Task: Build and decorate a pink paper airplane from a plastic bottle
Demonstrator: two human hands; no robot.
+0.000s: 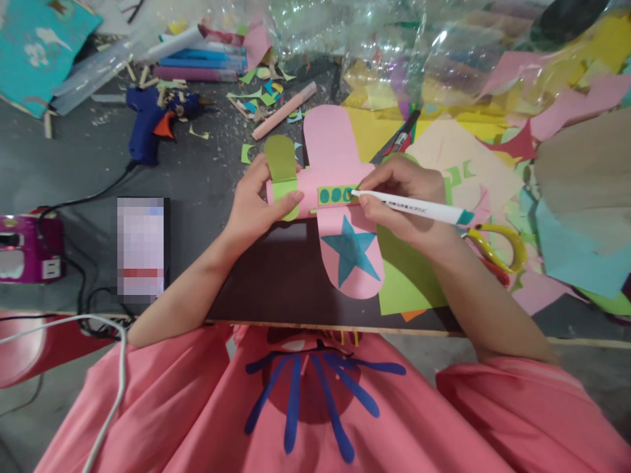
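Observation:
A pink paper plane (331, 135) lies near the table's front edge, with a teal star (350, 249) on its lower wing and a green tail piece at its left end. Across its middle runs a green strip (336, 196) bearing teal round spots. My left hand (256, 203) pinches the tail end, thumb on top of the green piece. In my right hand (407, 197) is a white marker (419, 206) with a teal end, its tip touching the rightmost spot on the strip.
Yellow-handled scissors (503, 246) lie right of my right hand among paper scraps. A blue glue gun (144, 125) with a black cord and a phone (142, 246) are at the left. Markers (197, 66) and clear plastic (355, 39) lie farther back.

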